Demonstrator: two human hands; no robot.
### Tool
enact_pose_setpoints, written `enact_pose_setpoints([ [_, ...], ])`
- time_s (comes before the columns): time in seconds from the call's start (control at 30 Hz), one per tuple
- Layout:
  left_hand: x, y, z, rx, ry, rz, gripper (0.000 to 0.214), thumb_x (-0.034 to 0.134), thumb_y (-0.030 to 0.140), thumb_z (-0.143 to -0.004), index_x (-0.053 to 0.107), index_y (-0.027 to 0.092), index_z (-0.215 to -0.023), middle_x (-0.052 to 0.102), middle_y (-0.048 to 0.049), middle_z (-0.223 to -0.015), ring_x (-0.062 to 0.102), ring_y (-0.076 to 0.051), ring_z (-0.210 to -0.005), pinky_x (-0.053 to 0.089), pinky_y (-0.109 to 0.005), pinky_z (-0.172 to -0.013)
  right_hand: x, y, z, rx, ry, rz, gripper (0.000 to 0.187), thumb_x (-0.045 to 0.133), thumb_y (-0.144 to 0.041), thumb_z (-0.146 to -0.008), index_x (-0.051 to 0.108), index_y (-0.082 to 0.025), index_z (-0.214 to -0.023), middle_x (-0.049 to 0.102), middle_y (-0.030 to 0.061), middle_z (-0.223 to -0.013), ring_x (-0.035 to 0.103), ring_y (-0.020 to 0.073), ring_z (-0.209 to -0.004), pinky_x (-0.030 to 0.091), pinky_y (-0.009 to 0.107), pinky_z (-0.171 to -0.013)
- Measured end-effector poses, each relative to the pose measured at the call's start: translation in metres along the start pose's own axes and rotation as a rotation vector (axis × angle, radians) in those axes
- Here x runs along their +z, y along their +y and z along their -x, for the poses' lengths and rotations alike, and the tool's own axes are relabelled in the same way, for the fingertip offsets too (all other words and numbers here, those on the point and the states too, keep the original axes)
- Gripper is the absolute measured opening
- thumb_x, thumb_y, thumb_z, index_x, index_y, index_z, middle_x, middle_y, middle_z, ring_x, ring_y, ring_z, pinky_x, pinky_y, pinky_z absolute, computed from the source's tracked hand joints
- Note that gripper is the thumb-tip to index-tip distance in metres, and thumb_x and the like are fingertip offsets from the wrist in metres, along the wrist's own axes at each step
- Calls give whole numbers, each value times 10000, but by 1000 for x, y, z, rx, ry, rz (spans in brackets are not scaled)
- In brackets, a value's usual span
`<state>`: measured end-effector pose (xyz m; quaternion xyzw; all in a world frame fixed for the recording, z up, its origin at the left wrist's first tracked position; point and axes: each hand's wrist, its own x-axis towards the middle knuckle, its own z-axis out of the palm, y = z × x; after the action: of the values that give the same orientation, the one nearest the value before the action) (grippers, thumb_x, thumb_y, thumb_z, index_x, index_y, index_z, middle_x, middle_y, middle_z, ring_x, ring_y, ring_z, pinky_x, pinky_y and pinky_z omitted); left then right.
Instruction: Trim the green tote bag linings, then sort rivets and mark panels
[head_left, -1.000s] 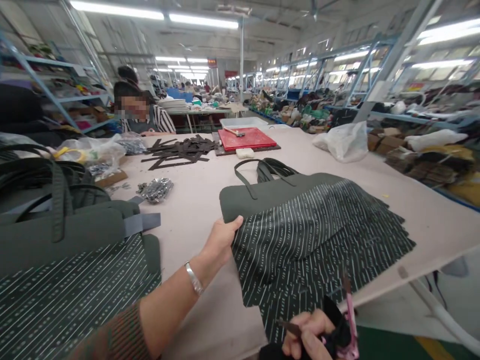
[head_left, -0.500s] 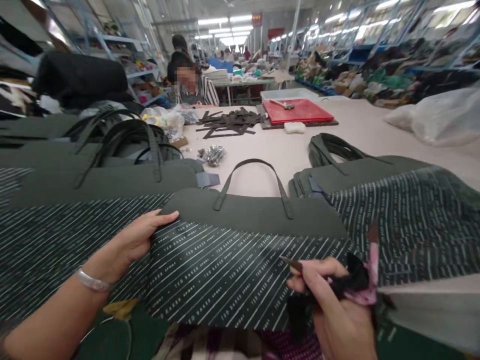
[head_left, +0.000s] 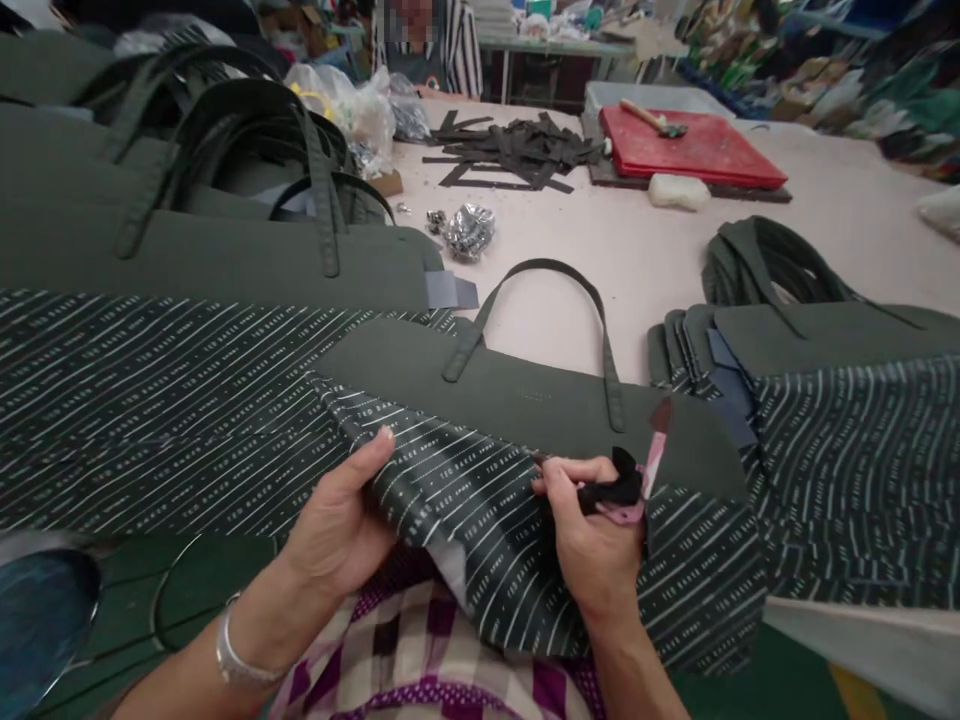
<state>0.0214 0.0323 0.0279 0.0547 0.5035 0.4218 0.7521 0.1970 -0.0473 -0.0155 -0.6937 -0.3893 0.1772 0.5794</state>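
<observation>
Looking down at a big pale desk (head_left: 660,270) that fills most of the frame. The left side is covered by a stack of dark green bags (head_left: 150,260) with white-striped lower halves, handles flopped on top. A second, smaller stack (head_left: 862,430) of the same bags sits at the right edge, fanned out a bit.

Between the 2 stacks, at lower centre, is the striped bag panel (head_left: 525,400). Its green top lies flat on the desk with its handle loop (head_left: 547,275) arching toward the upper middle, and its striped part hangs off the near edge onto a purple checked lap (head_left: 405,650).

The left hand (head_left: 337,520) is clamped on a fold of that striped part, thumb on top and fingers tucked underneath. The right hand (head_left: 592,540) is closed round a small pink-and-black tool (head_left: 634,485), fingertips pinched right at the striped surface. The 2 hands are near each other but not touching.

Further back, in the upper right, there's a red board (head_left: 697,155) with a hammer (head_left: 652,118) on it. Left of it is a heap of black strips (head_left: 517,150), and nearer, a little pile of shiny metal bits (head_left: 469,228). There's a silver bracelet (head_left: 232,660) on the left wrist.
</observation>
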Motion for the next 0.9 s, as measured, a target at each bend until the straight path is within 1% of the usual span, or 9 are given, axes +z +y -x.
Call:
enact_pose_setpoints([
  [0.1, 22, -14, -3, 21, 59, -20, 84, 665, 89, -794, 710, 137, -742, 740, -40, -750, 682, -153, -640, 611, -257, -629, -2, 2, 2, 9, -7, -13, 132, 619, -250, -881, 631, -189, -764, 670, -8, -697, 653, 149, -670, 527, 293, -681],
  [0.17, 33, -20, -8, -10, 69, -76, 87, 660, 80, -802, 720, 128, -762, 745, -53, -787, 680, -153, -663, 615, -262, -641, -3, 4, 3, 13, -12, -16, 124, 622, -238, -882, 622, -194, -766, 673, -10, -708, 661, 151, -691, 529, 291, -698],
  [0.3, 46, -26, -19, -80, 103, -163, 128, 616, 99, -846, 726, 95, -781, 747, -96, -822, 685, -169, -673, 617, -276, -639, -4, 4, 2, -2, -19, -24, 149, 618, -214, -884, 598, -199, -737, 669, -13, -699, 665, 150, -700, 527, 282, -689],
  [0.4, 49, -26, -21, -105, 107, -139, 190, 547, 135, -899, 729, 83, -878, 750, -125, -899, 711, -207, -772, 622, -318, -725, -6, 2, 0, 39, -24, -55, 139, 617, -213, -888, 602, -201, -751, 675, -15, -719, 672, 147, -726, 533, 287, -720],
  [0.47, 49, -26, -20, -128, 132, -98, 230, 506, 157, -923, 724, 85, -922, 750, -129, -931, 716, -220, -834, 615, -336, -792, -8, 1, -2, 81, -22, -68, 142, 617, -211, -891, 607, -203, -749, 672, -22, -713, 673, 138, -727, 536, 283, -735],
  [0.53, 47, -26, -19, -139, 170, -74, 250, 482, 167, -933, 720, 91, -932, 750, -123, -923, 717, -226, -869, 606, -344, -835, -9, 0, -5, 98, -6, -88, 130, 622, -202, -888, 609, -207, -759, 673, -28, -724, 676, 132, -734, 541, 278, -742],
  [0.6, 45, -26, -19, -139, 173, -69, 254, 476, 171, -931, 720, 103, -942, 750, -112, -905, 717, -229, -893, 599, -347, -859, -9, 0, -8, 90, 19, -113, 116, 631, -189, -879, 604, -208, -768, 675, -30, -734, 678, 131, -736, 547, 282, -741],
  [0.77, 42, -31, -21, -140, 137, -98, 208, 537, 185, -893, 735, 120, -911, 749, -109, -913, 711, -248, -913, 598, -365, -855, -5, 1, -11, 93, 34, -77, 131, 633, -177, -863, 596, -203, -740, 669, -24, -704, 679, 138, -714, 555, 279, -694],
  [0.9, 44, -36, -20, -157, 154, -194, 93, 686, 174, -799, 741, 103, -820, 744, -110, -850, 707, -251, -831, 608, -349, -778, 0, 0, -10, 60, 48, 1, 130, 634, -163, -838, 609, -197, -715, 679, -10, -706, 686, 142, -713, 561, 270, -674],
])
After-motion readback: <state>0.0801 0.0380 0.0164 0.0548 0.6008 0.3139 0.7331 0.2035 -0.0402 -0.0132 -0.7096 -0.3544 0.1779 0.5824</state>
